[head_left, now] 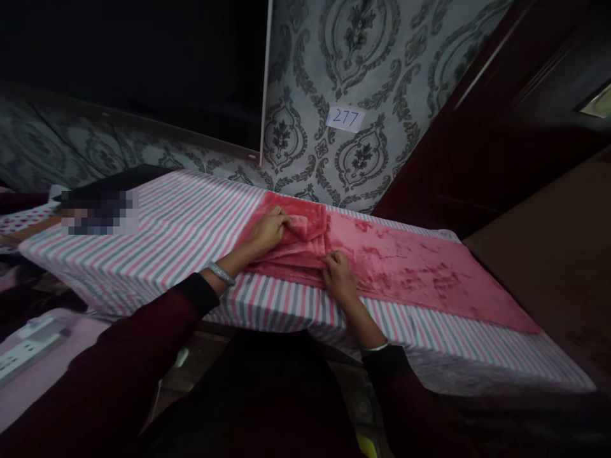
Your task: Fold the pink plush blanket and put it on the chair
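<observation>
A long piece of pink-red plush cloth [429, 267] lies along the striped table cover, flat on the right and folded over in layers at its left end. My left hand [270, 230], with a grey band at the wrist, pinches the upper layer near the left fold. Closer to the table's front edge, my right hand [340, 278] has its fingers closed on the cloth's near edge, where the folded layers meet the flat stretch. The cloth's exact kind cannot be made out.
The pink, white and grey striped cover [181, 216] hangs over the table's front. Behind stand a dark television [143, 63] and a patterned wall with a paper marked 277 [345, 118]. A power strip [28, 350] is lower left. A dotted sleeve [28, 219] shows at far left.
</observation>
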Motion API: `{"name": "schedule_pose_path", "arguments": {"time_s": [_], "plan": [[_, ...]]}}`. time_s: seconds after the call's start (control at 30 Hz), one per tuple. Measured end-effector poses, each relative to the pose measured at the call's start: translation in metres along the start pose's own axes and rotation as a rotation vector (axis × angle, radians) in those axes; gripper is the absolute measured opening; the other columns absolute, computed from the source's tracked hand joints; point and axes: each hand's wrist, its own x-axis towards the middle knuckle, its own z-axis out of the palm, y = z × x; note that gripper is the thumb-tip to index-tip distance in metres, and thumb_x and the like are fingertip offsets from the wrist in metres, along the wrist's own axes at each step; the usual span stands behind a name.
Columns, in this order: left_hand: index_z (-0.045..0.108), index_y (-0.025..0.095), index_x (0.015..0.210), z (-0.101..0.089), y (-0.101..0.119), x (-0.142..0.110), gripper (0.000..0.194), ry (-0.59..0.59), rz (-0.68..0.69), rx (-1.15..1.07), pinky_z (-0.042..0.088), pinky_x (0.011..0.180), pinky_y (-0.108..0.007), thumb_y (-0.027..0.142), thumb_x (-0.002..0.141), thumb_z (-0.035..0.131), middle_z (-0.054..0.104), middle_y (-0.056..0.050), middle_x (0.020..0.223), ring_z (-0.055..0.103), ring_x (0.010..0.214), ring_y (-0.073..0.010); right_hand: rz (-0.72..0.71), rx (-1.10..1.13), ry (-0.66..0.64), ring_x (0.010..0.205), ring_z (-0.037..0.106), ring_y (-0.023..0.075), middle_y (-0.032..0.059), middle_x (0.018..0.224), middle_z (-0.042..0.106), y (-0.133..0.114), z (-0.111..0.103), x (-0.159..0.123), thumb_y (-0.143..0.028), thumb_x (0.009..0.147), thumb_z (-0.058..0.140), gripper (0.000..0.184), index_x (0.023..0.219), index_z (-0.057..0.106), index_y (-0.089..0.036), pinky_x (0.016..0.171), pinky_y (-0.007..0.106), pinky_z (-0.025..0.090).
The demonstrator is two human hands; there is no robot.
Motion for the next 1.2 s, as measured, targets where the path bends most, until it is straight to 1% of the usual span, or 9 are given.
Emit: {"name": "schedule_pose_path", "arguments": {"time_s": [0.13, 0.33, 0.43, 0.63, 0.77, 0.93, 1.03, 1.1, 1.2], "plan": [[0.070, 0.020, 0.099, 0.007, 0.013, -0.008, 0.028, -0.096, 0.061, 0.018, 0.052, 0.087, -0.035, 0.011, 0.089, 0.045, 0.063, -0.007, 0.103, 0.061, 0.094, -0.0204, -0.107, 0.015, -0.049, 0.111, 0.055, 0.0290, 0.0115, 0.128, 0.065, 0.002, -0.003, -0.002, -0.008, 0.087, 0.050, 0.030, 0.101, 0.071, -0.022, 0.099, 0.047, 0.048], [0.072, 0.020, 0.113, 0.030, 0.035, -0.033, 0.034, -0.396, 0.293, 0.115, 0.048, 0.080, -0.036, 0.011, 0.094, 0.046, 0.062, -0.007, 0.098, 0.058, 0.089, -0.0225, -0.095, 0.034, -0.069, 0.103, 0.058, 0.0278, 0.0101, 0.105, 0.071, 0.006, 0.003, -0.006, -0.011, 0.090, 0.049, 0.028, 0.104, 0.071, -0.022, 0.092, 0.042, 0.049], [0.072, 0.025, 0.117, 0.033, 0.033, -0.039, 0.032, -0.433, 0.349, 0.109, 0.046, 0.078, -0.035, 0.016, 0.096, 0.050, 0.061, -0.004, 0.092, 0.054, 0.085, -0.0210, -0.048, 0.075, -0.019, 0.101, 0.060, 0.0277, 0.0097, 0.099, 0.070, 0.008, 0.006, -0.006, -0.012, 0.089, 0.050, 0.024, 0.103, 0.068, -0.020, 0.089, 0.040, 0.049], [0.074, 0.024, 0.104, 0.029, 0.026, -0.042, 0.034, -0.362, 0.257, 0.028, 0.046, 0.074, -0.031, 0.012, 0.092, 0.045, 0.057, -0.003, 0.089, 0.052, 0.080, -0.0180, 0.089, 0.120, 0.112, 0.099, 0.063, 0.0268, 0.0099, 0.107, 0.068, 0.006, 0.014, -0.003, -0.018, 0.086, 0.056, 0.028, 0.114, 0.062, -0.020, 0.088, 0.040, 0.051], [0.074, 0.019, 0.096, 0.024, 0.015, -0.018, 0.039, -0.135, 0.100, -0.051, 0.050, 0.085, -0.031, 0.003, 0.083, 0.041, 0.058, -0.005, 0.099, 0.057, 0.092, -0.0186, -0.002, 0.105, 0.068, 0.100, 0.063, 0.0265, 0.0092, 0.102, 0.071, 0.008, 0.012, -0.002, -0.017, 0.089, 0.054, 0.023, 0.108, 0.067, -0.021, 0.090, 0.040, 0.051], [0.071, 0.018, 0.113, -0.001, -0.022, 0.034, 0.043, 0.137, -0.273, 0.091, 0.050, 0.096, -0.040, 0.002, 0.080, 0.048, 0.059, -0.011, 0.115, 0.059, 0.106, -0.0266, -0.046, 0.102, 0.006, 0.101, 0.064, 0.0263, 0.0091, 0.103, 0.073, 0.011, 0.007, 0.003, -0.018, 0.091, 0.054, 0.024, 0.106, 0.072, -0.023, 0.093, 0.041, 0.051], [0.067, 0.018, 0.119, -0.016, -0.028, 0.030, 0.042, 0.209, -0.325, 0.257, 0.048, 0.100, -0.050, 0.009, 0.078, 0.059, 0.056, -0.017, 0.131, 0.054, 0.120, -0.0360, -0.037, 0.130, 0.007, 0.100, 0.066, 0.0255, 0.0079, 0.103, 0.074, 0.011, 0.007, 0.005, -0.019, 0.090, 0.053, 0.025, 0.107, 0.072, -0.023, 0.092, 0.040, 0.052], [0.067, 0.018, 0.114, -0.021, -0.021, 0.005, 0.032, 0.092, -0.158, 0.284, 0.047, 0.101, -0.049, 0.017, 0.083, 0.060, 0.058, -0.016, 0.129, 0.055, 0.119, -0.0343, -0.030, 0.144, 0.012, 0.098, 0.066, 0.0255, 0.0077, 0.101, 0.074, 0.011, 0.007, 0.005, -0.020, 0.091, 0.053, 0.024, 0.106, 0.072, -0.023, 0.091, 0.040, 0.053], [0.067, 0.018, 0.103, -0.023, -0.008, -0.046, 0.020, -0.225, 0.064, 0.238, 0.050, 0.096, -0.042, 0.030, 0.089, 0.061, 0.065, -0.012, 0.109, 0.061, 0.104, -0.0279, -0.047, 0.184, 0.021, 0.099, 0.067, 0.0254, 0.0086, 0.104, 0.073, 0.009, 0.004, 0.003, -0.022, 0.094, 0.050, 0.024, 0.105, 0.071, -0.023, 0.091, 0.041, 0.054]]}}
